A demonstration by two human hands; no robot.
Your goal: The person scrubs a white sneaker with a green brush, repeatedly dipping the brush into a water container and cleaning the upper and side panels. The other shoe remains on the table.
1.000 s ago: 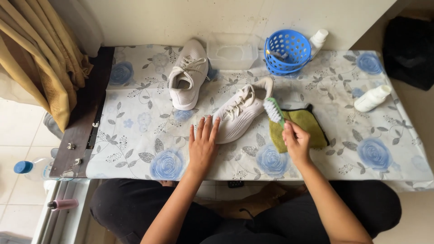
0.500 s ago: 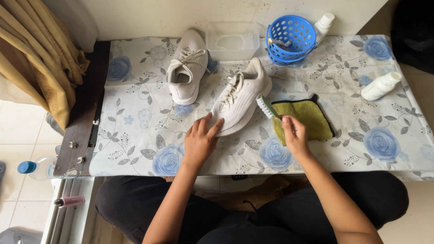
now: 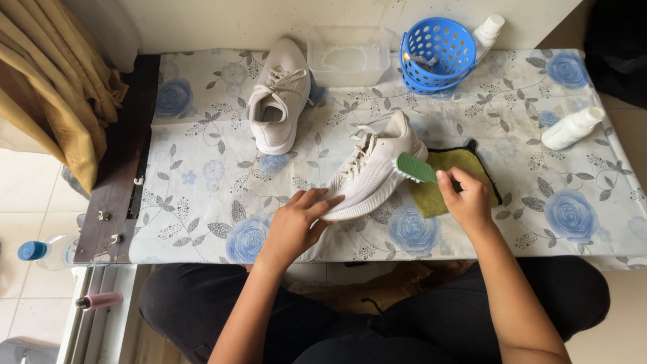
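1. Head view, centre of the frame: my left hand (image 3: 294,226) lies flat with fingers spread, fingertips pressing the toe end of a white sneaker (image 3: 375,172) that sits tilted on its side on the flowered tablecloth (image 3: 202,195)
2. Right of centre, my right hand (image 3: 467,200) is closed around the handle of a green brush (image 3: 416,168), whose head rests against the sneaker's side near the heel
3. Under the brush and my right hand lies an olive-green cloth (image 3: 448,178) with a dark edge, just beside the sneaker
4. Upper middle of the frame, a second white sneaker (image 3: 278,94) stands upright on its sole, well apart from the one I hold
5. At the top edge, a clear plastic tub (image 3: 348,57) sits next to a blue perforated basket (image 3: 438,54), with a white bottle (image 3: 486,32) touching the basket's right side
6. Right of the frame, another white bottle (image 3: 571,128) lies on its side
7. Upper left, a tan curtain (image 3: 54,87) hangs; lower left, a blue-capped bottle (image 3: 47,251) stands on the floor
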